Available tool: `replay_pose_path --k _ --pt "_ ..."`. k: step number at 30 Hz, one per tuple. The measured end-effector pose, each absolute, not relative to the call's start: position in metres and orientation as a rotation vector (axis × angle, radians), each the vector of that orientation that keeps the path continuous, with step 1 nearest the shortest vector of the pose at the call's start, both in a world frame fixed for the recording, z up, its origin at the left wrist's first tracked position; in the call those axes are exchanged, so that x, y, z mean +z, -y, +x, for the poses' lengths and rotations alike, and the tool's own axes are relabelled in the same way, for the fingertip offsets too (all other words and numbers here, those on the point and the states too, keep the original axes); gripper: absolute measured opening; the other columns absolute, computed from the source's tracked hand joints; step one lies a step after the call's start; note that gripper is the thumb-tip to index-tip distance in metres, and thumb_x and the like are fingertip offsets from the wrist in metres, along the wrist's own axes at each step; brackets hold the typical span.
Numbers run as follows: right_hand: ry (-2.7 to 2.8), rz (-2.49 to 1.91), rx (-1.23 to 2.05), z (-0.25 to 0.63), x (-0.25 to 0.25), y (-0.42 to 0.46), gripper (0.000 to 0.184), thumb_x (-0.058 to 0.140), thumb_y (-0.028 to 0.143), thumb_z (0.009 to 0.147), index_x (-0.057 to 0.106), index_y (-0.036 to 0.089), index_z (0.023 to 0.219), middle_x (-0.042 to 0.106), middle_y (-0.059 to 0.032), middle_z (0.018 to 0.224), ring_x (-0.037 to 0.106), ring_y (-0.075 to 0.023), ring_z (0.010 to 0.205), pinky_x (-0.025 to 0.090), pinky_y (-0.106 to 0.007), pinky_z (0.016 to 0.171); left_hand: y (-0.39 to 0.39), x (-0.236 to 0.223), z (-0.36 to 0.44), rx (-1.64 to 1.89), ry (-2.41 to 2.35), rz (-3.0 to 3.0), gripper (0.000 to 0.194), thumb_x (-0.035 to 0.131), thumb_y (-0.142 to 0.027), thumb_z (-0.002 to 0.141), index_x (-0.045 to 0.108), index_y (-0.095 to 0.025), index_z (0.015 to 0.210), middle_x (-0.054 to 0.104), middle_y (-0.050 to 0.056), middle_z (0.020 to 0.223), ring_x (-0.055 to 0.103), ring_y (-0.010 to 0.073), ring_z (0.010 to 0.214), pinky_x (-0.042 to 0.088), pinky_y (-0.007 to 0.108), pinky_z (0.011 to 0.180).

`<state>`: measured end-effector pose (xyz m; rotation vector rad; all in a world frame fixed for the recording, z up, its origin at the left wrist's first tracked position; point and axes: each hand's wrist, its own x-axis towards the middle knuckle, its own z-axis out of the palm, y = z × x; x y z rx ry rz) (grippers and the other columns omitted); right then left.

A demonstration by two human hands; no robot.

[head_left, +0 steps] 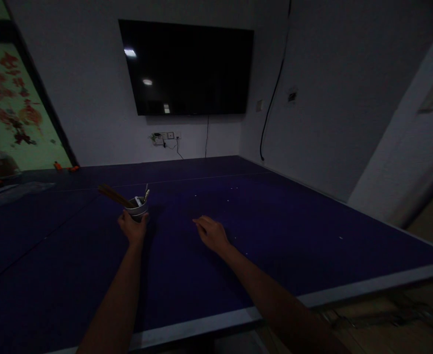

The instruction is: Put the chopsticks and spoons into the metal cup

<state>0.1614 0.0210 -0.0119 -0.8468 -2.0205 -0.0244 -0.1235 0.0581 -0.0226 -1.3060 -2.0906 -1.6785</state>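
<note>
My left hand (134,227) is wrapped round a small pale cup (138,210) at the left of the dark blue table. A bundle of thin brown sticks (115,195) leans out of the cup to the left. A white piece (139,201) and a slim, light-coloured handle (146,195) also poke up from it. To the right, my right hand (211,233) is closed just above or on the tabletop, its fingers curled in. Whatever those fingers hold, if anything, is hidden in the dim light.
The blue table (187,280) has a white front edge, with several tiny white specks scattered on it. Clear plastic (15,192) and orange objects (66,167) lie at the far left. Behind, a television (194,69) hangs above wall sockets (165,136); a black cable (272,98) runs down the wall.
</note>
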Motion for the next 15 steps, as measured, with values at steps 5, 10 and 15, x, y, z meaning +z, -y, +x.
replay_pose_path --k 5,10,15 --pt "2.009 -0.856 -0.030 0.1609 -0.0120 -0.0201 0.028 0.041 0.020 0.090 0.065 0.023 0.104 0.067 -0.0049 0.094 0.062 -0.0140 0.085 0.050 -0.026 0.074 -0.0580 -0.0198 -0.1236 -1.667 2.125 -1.311 0.085 0.063 -0.045 0.068 0.033 -0.001 0.133 0.045 0.025 0.125 0.039 0.0360 0.123 0.031 0.048 0.103" --pt "2.003 -0.846 -0.039 0.1607 -0.0113 -0.0189 0.028 0.041 0.020 0.090 0.066 0.021 0.103 0.067 -0.0056 0.093 0.063 -0.0147 0.084 0.050 -0.026 0.073 -0.0593 -0.0199 -0.1243 -1.739 2.137 -1.303 0.082 0.064 -0.036 0.068 0.031 -0.004 0.135 0.044 0.025 0.131 0.038 0.0335 0.127 0.031 0.045 0.105" --pt "1.995 -0.871 -0.059 0.1612 -0.0132 -0.0209 0.028 0.041 0.020 0.090 0.066 0.022 0.103 0.067 -0.0053 0.095 0.063 -0.0142 0.085 0.050 -0.026 0.074 -0.0570 -0.0189 -0.1243 -1.791 2.173 -1.322 0.084 0.064 -0.033 0.069 0.027 -0.002 0.138 0.041 0.025 0.136 0.037 0.0313 0.128 0.032 0.041 0.105"
